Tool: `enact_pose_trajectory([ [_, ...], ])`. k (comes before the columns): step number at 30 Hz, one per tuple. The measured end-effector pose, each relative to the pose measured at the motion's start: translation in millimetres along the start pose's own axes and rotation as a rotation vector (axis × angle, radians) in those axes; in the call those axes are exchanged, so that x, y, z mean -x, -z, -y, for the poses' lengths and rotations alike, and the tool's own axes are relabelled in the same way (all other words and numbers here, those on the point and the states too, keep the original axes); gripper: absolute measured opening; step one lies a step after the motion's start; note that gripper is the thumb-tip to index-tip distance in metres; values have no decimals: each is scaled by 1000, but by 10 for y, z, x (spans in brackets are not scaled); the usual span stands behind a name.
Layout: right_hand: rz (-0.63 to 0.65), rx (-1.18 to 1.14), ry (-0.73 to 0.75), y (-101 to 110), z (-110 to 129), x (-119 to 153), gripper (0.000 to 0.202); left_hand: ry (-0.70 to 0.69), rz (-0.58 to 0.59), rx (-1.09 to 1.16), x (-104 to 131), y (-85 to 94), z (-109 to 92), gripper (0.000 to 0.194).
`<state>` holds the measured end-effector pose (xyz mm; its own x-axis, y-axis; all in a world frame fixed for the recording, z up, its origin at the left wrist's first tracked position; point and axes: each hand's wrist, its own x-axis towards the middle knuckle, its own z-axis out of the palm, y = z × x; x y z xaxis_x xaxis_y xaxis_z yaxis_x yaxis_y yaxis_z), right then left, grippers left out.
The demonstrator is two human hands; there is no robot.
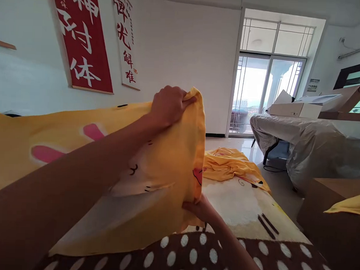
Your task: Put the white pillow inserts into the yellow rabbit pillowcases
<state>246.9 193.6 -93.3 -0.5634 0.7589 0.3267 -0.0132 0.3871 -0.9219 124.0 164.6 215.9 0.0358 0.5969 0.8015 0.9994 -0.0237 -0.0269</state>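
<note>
White walls (185,52) rise around a room with a pale, glossy floor (222,143), and bright daylight comes through a sliding glass door (254,88) at the back. To the right stands furniture under crumpled clear plastic sheeting (312,143), with opened boxes (305,110) on top; a brown carton (334,195) is nearer. A red banner (90,37) with white characters and a narrower white banner (124,34) with red ones hang on the left. Below lies a blanket (236,202), cream with a pale animal figure, its near border dark brown with white dots. The yellow cloth (179,162) is held up over the blanket's near left part, stretching out past the left edge of the view; its lower edge crosses the dotted border. It looks thin and soft, printed with a pale, closed-eyed face and pink-centred ears. A bunched yellow fabric (229,162) lies farther back on the blanket; whether the two join cannot be told. The hands both pinch the cloth's right edge: the left hand (170,105) at its upper corner, the right hand (199,209) lower down, near a small red printed patch (198,175).
</note>
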Motion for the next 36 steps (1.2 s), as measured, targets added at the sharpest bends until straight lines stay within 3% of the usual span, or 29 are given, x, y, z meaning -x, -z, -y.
enact_pose_trajectory([
  [3,51,-67,-83,290,-354,-37,50,-70,25,97,17,-125,-230,44],
  [7,134,-27,-157,532,-600,-26,51,-39,32,151,33,-220,-240,44],
  [11,220,37,-216,722,-501,41,50,-52,65,280,62,-193,-233,50],
  [14,285,-2,-189,844,-174,130,57,-56,39,338,122,-192,-304,51],
  [16,198,-145,-28,824,120,176,62,-109,-13,319,197,-233,-385,48],
  [18,-40,-303,126,696,383,190,59,-220,-68,278,298,-309,-482,45],
  [21,-344,-395,115,426,575,155,43,-379,-157,205,464,-448,-599,46],
  [24,-505,-413,62,282,555,109,38,-531,-259,117,620,-531,-581,45],
  [27,-575,-439,76,301,510,89,36,-628,-315,38,772,-495,-357,49],
  [29,-580,-455,84,340,509,87,36,-603,-256,-6,858,-421,-86,60],
  [33,-596,-450,67,380,496,81,36,-363,109,-112,960,-272,718,75],
  [36,-644,-410,39,374,431,56,36,-212,387,-36,1035,-217,1401,63],
])
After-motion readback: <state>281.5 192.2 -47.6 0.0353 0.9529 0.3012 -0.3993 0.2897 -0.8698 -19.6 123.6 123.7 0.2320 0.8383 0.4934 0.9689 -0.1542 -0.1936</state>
